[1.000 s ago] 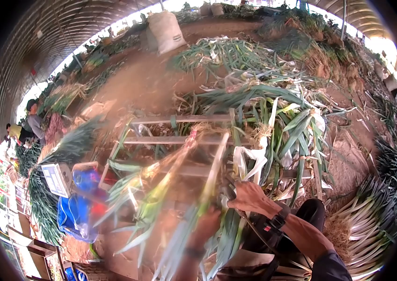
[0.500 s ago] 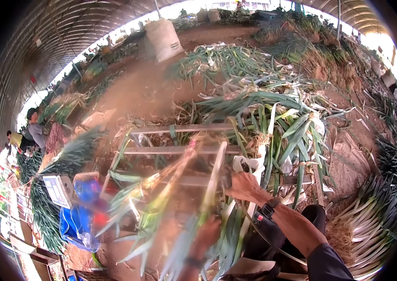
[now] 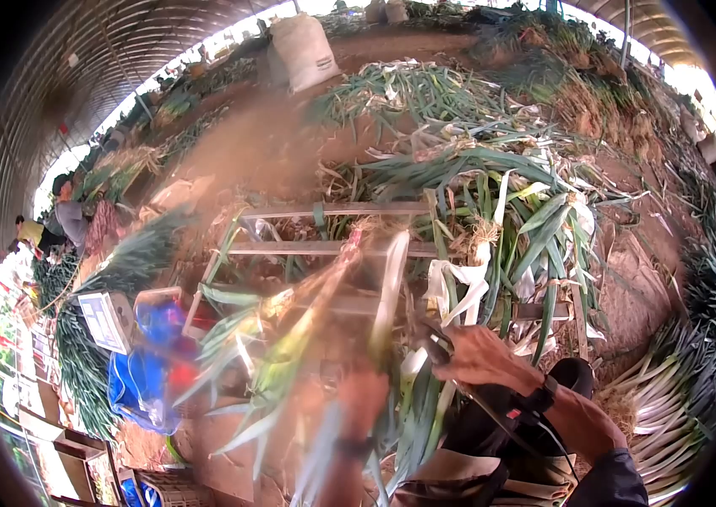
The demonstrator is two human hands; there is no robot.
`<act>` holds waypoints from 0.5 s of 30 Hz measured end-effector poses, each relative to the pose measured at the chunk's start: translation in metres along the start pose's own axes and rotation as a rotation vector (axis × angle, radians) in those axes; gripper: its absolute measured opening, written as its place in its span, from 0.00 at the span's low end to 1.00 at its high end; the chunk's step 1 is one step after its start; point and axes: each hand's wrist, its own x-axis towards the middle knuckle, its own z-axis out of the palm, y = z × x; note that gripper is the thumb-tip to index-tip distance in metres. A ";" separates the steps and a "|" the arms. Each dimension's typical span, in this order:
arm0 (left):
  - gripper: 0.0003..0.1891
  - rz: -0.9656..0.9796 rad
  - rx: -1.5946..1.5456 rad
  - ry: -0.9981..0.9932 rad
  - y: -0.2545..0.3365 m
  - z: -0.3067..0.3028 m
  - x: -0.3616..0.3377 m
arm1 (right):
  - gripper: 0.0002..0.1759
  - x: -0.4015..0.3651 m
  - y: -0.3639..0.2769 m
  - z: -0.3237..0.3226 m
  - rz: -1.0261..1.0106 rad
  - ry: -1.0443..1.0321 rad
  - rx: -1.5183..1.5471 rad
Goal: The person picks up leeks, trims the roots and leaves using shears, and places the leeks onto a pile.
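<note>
My left hand, smeared by motion, is wrapped around a green onion. The stalk's pale root end points up and away from me over a wooden rack. In my right hand is a dark air gun with a hose trailing back past my wrist; its nozzle is close to the stalk, apart from it. Other green onions lie across the rack left of the held one, leaves toward me. White peeled skin hangs at the rack beyond my right hand.
The wooden rack stands before me, with a heap of green leaves behind it. Bundled green onions lie at right. At left are a scale, a blue bag and seated people. A white sack stands far back.
My right hand with the air gun has drawn back toward me and to the right. My left hand has shifted slightly up with the green onion. The whole view has tilted a little downward.
</note>
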 end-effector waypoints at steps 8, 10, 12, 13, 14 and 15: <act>0.43 -0.024 0.059 0.055 0.011 -0.003 0.020 | 0.29 -0.059 0.009 0.035 -0.247 -0.045 -0.100; 0.45 -0.142 0.010 -0.181 0.024 -0.038 0.024 | 0.35 -0.072 -0.011 0.019 -0.148 -0.142 0.053; 0.45 -0.159 0.010 -0.258 0.014 -0.036 0.028 | 0.34 -0.080 -0.015 0.019 -0.176 -0.123 0.078; 0.46 -0.142 0.018 -0.221 0.006 -0.022 0.030 | 0.33 -0.082 -0.016 0.019 -0.181 -0.119 0.080; 0.46 -0.126 0.026 -0.184 -0.003 -0.007 0.031 | 0.32 -0.084 -0.017 0.019 -0.186 -0.115 0.082; 0.47 -0.104 0.035 -0.111 -0.009 0.009 0.033 | 0.32 -0.084 -0.018 0.017 -0.179 -0.108 0.078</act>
